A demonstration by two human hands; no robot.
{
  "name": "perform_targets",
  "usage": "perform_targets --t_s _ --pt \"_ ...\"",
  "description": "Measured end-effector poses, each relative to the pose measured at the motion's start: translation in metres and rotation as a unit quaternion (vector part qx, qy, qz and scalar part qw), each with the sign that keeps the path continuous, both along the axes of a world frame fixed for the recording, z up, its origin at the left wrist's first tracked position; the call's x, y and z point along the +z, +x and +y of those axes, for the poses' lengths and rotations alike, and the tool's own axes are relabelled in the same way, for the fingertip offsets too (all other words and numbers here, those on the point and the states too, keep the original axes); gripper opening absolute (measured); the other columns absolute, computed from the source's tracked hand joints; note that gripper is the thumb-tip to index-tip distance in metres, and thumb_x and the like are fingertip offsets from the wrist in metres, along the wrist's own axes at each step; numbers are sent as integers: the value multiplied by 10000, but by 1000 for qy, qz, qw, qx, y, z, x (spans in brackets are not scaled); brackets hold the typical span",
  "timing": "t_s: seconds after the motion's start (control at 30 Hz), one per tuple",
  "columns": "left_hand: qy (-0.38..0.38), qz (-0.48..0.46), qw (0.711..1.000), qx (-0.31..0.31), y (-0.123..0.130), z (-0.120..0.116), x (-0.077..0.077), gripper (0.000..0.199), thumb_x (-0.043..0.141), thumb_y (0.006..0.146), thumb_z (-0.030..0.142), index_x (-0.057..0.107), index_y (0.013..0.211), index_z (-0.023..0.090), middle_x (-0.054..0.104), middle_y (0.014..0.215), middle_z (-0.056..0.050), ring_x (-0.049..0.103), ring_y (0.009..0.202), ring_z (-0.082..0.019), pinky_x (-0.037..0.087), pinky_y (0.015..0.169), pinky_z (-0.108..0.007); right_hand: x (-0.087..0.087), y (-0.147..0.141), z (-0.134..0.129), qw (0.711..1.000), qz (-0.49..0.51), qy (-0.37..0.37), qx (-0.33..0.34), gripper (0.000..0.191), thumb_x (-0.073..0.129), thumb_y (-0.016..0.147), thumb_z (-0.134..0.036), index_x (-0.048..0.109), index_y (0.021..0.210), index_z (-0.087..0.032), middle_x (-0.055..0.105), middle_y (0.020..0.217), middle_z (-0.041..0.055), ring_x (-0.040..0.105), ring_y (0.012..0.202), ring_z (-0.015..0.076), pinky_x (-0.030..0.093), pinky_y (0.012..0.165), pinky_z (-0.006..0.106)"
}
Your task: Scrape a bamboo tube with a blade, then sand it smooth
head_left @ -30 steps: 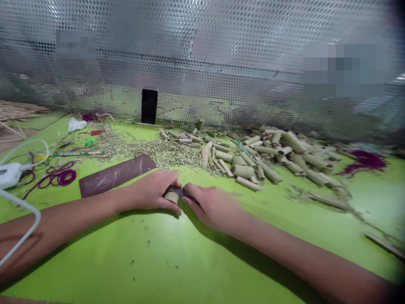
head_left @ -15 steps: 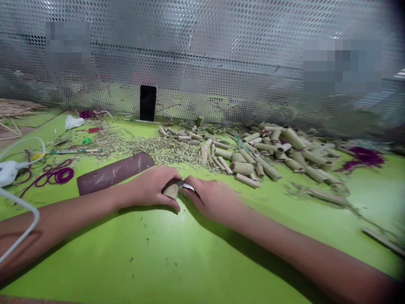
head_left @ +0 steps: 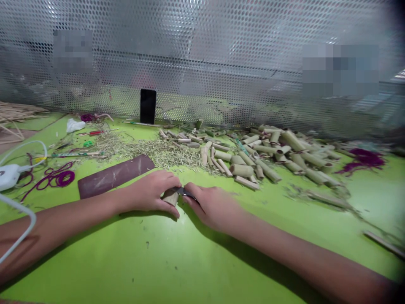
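Two hands: one left hand (head_left: 157, 190), one right hand (head_left: 214, 207). One blade (head_left: 187, 194), one held tube (head_left: 171, 197). One phone (head_left: 148, 106), one brown strip (head_left: 114, 175), one white adapter (head_left: 9, 176), one white wad (head_left: 75, 125), one red tool (head_left: 95, 133), three purple thread bunches (head_left: 66, 177). Dozens of piled tubes (head_left: 241, 170), too overlapped for an exact count.

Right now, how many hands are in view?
2: the left hand holding a bamboo piece, the right hand holding a metal blade. More may be hidden behind the mesh.

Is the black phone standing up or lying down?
Standing up: the long sides of the phone run up and down, in front of the metal mesh. Whether it leans there, I can't tell.
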State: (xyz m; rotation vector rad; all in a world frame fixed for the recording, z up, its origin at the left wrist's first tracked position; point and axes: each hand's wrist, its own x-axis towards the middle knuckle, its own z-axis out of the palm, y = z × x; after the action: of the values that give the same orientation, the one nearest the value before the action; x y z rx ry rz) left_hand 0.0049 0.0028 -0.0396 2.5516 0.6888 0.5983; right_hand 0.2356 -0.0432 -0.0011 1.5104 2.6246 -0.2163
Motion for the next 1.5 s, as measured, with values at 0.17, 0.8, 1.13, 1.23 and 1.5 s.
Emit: perform_targets --t_s 0.17,0.8,1.13,1.23,1.5 --pt "15 -7 1000 -10 0 1 -3 702 580 876 879 641 1019 195 658 943 -53 606 882 -251 429 790 -334 2 -2 -4 1000 -10 -17 12 196 487 1100 -305 648 1117 -194 770 833 66 658 651 208 244 556 295" --pt "-18 16 999 44 4 -2 3 734 905 736 681 618 1225 214 728 1172 -93 693 1071 -342 516 935 -436 6 -6 10 999 -39 28 -4 261 418 1116 -310 645 1148 -186 785 860 78 683 682 221 257 555 300" --pt "20 15 999 22 2 3 -5 724 679 808 882 625 1048 201 702 1008 -75 654 921 -287 473 806 -373 -2 1 4 999 -8 16 36 212 480 1104 -300 652 1093 -178 744 807 56 607 618 177 240 559 295" --pt "12 11 999 33 3 3 -6 748 714 780 880 630 1099 208 712 1044 -84 665 946 -302 489 827 -393 -5 1 7 998 8 35 49 232 455 1113 -304 640 1076 -171 727 787 50 565 593 163 230 566 300" --pt "-13 18 997 71 7 2 -1 791 848 722 778 611 1199 193 722 1131 -115 684 1018 -346 529 908 -474 -9 -5 11 993 4 107 50 281 387 1112 -288 633 1050 -166 680 731 51 539 577 171 190 539 327"
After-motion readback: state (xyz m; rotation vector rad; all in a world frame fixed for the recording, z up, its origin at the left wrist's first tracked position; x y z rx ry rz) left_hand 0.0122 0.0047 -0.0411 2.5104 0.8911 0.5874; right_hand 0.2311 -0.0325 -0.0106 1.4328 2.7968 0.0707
